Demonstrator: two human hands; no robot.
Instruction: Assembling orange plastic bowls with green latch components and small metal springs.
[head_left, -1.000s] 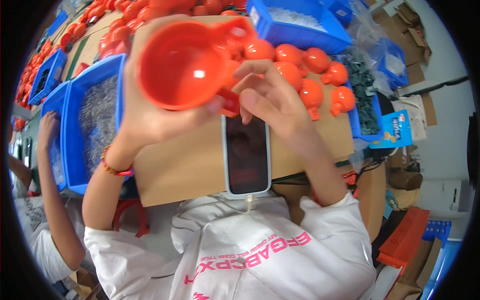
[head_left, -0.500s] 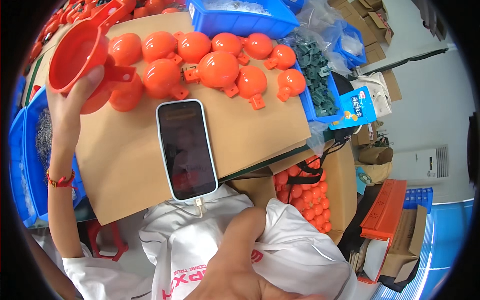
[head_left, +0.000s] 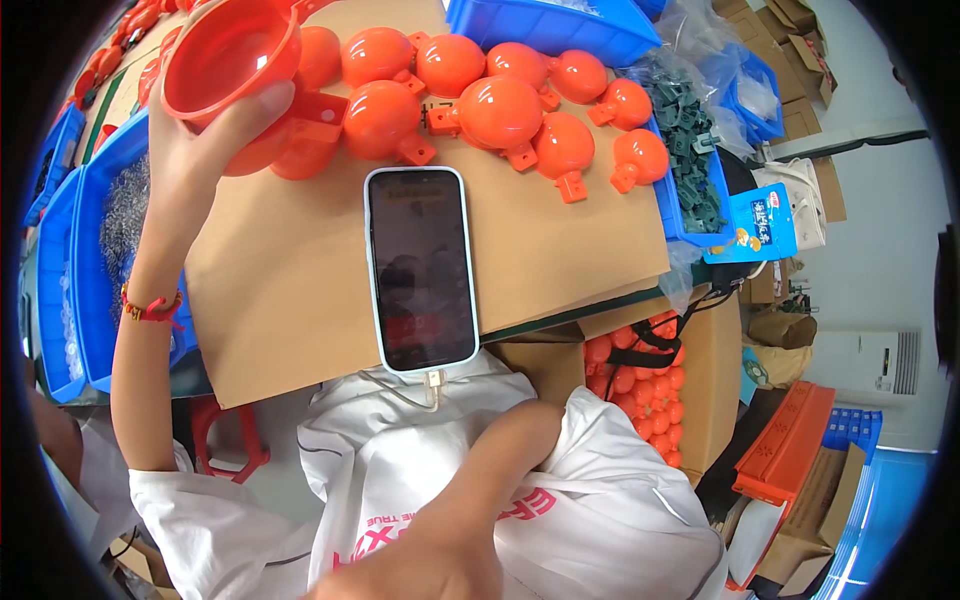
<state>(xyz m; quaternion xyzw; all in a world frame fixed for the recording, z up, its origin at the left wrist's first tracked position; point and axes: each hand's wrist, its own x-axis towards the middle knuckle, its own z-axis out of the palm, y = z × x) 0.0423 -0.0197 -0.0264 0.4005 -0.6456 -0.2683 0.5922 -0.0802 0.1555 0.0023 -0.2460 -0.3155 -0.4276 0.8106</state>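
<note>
The left hand (head_left: 192, 152) is holding an orange plastic cup-shaped shell (head_left: 232, 58) near the cardboard sheet's (head_left: 570, 235) far left side, beside orange domed shells (head_left: 500, 112). The right hand (head_left: 410, 572) is blurring before the white T-shirt (head_left: 620, 500); whether it is gripping anything, I cannot tell.

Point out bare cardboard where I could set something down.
Cardboard left of the phone, between it and the left bins; also right of the phone, bordered by red parts and the green-parts bin. Crowded: the far side, where red parts cluster near the back bin; left hand holds a cup far left.
</note>
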